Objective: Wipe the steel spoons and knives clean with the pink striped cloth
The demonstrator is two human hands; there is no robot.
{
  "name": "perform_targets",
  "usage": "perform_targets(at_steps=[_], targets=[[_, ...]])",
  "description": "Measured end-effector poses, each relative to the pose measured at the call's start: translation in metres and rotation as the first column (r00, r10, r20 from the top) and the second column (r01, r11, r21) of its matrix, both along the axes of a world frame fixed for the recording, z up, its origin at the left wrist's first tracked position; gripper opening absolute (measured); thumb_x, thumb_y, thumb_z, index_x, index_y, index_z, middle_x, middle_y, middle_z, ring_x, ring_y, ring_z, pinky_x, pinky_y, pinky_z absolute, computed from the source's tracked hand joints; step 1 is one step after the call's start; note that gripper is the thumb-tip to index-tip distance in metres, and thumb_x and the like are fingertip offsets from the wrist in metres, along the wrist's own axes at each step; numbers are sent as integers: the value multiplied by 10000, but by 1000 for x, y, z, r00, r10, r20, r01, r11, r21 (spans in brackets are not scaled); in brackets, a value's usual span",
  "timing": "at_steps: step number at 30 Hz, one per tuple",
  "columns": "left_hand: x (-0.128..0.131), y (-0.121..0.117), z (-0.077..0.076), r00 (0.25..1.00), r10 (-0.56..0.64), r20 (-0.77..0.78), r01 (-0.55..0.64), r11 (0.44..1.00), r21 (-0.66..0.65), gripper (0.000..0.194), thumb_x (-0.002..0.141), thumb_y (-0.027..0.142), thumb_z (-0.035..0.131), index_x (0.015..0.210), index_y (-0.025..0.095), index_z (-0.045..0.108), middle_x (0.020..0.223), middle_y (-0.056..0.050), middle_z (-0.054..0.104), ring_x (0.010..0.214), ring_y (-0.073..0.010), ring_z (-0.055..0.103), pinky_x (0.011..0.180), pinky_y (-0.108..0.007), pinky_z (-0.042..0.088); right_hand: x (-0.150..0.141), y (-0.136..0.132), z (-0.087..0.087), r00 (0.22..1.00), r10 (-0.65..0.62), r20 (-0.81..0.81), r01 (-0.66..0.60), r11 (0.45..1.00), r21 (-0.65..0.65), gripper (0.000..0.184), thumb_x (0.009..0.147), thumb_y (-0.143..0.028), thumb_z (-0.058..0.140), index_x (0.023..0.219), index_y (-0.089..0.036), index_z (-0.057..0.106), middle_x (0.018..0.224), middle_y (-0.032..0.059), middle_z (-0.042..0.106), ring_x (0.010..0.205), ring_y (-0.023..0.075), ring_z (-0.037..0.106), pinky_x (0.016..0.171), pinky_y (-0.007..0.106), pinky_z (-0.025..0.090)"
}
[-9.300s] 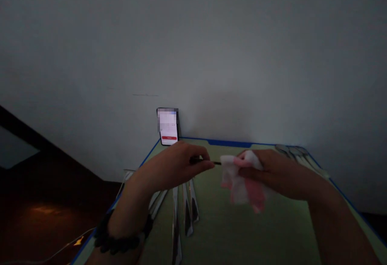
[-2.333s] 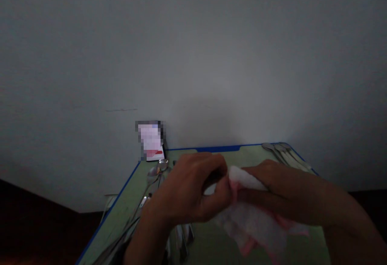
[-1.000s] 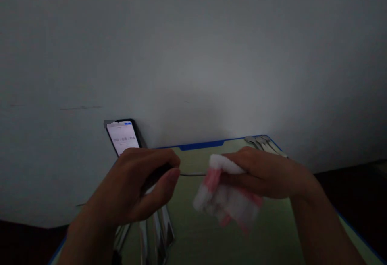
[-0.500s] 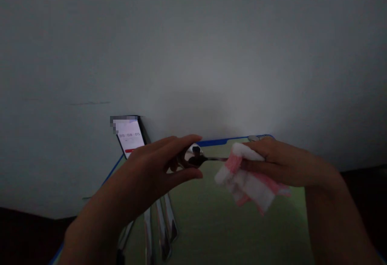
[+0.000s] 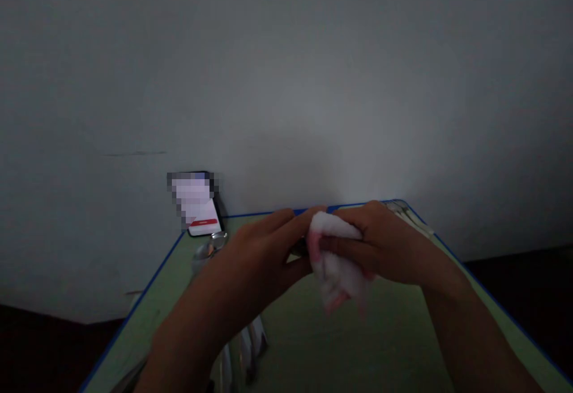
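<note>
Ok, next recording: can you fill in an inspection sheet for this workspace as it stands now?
Surface: green table with a blue edge.
Job's things: pink-and-white cloth wrapped in the right hand's grip; a dark object between the hands, mostly hidden.
Clutter: spoons near the phone, which leans on the wall, screen lit; cutlery ends below the left forearm; more cutlery at the far right corner, partly covered.
Hands: left hand curled close to the cloth, firmness of grip unclear; right hand gripping the cloth.
Cables: nothing seen.
Surroundings: plain wall behind, dim light.
</note>
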State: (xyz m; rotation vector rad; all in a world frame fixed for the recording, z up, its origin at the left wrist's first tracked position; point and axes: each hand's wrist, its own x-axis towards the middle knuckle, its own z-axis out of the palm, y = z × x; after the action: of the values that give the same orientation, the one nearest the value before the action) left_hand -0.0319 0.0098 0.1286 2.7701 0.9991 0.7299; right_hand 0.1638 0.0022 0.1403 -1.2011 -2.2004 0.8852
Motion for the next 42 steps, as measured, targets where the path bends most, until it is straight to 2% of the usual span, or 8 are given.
perform_targets(at_steps=[6,14,18,21,27,32,36,42], targets=[[-9,16,-6,998,-50,41,54,994,-97,425,787,314,609,1197,250,514,852,2,639,688,-102,570,614,-188,440,7,12,-8,997,59,44,-56,997,-47,264,837,-369,471,845,-163,636,660,-13,616,528,73,502,473,170,349],[-52,27,-7,989,81,123,-70,994,-89,476,766,338,613,1202,169,527,595,54,517,493,-55,433,480,-151,388,32,18,-17,994,61,92,-53,994,-91,362,841,-467,443,843,-150,617,726,16,631,590,100,537,507,196,387],[-48,25,-5,975,134,180,-131,991,-28,354,765,330,588,1071,152,587,535,68,481,429,-47,371,403,-145,305,23,13,-15,995,101,22,-98,989,-112,368,851,-463,427,826,-145,612,720,9,624,575,85,519,498,183,375],[-41,25,-1,969,162,187,-160,987,-25,268,760,349,565,918,139,613,562,44,541,442,-57,414,428,-161,325,9,9,-10,989,149,2,-148,981,-122,333,845,-446,445,869,-159,612,687,-7,610,545,78,497,470,174,343],[-21,22,0,995,79,54,-67,979,-192,328,857,374,402,692,140,562,547,35,502,482,-74,430,453,-177,318,-8,7,-10,989,145,35,-143,988,-60,308,872,-402,401,877,-167,600,688,-9,606,557,85,482,501,191,334],[-3,18,-7,1000,20,10,-18,982,-191,367,875,392,386,648,147,537,525,44,461,468,-67,399,437,-177,277,-9,10,-16,991,129,38,-130,991,36,240,870,-317,412,856,-148,582,710,9,609,580,95,492,533,203,348],[-14,21,-5,1000,-5,12,8,979,-206,327,850,389,427,671,146,553,519,51,447,457,-61,383,429,-173,269,-6,13,-14,978,209,23,-209,978,7,238,868,-341,429,908,-165,585,745,0,613,621,98,511,568,201,371],[-49,31,-2,996,85,5,-82,971,-226,309,848,368,413,667,148,534,514,54,430,462,-70,400,444,-177,292,7,17,-13,978,203,49,-199,977,-80,309,874,-420,407,928,-179,593,768,-7,628,612,84,525,551,185,369]])
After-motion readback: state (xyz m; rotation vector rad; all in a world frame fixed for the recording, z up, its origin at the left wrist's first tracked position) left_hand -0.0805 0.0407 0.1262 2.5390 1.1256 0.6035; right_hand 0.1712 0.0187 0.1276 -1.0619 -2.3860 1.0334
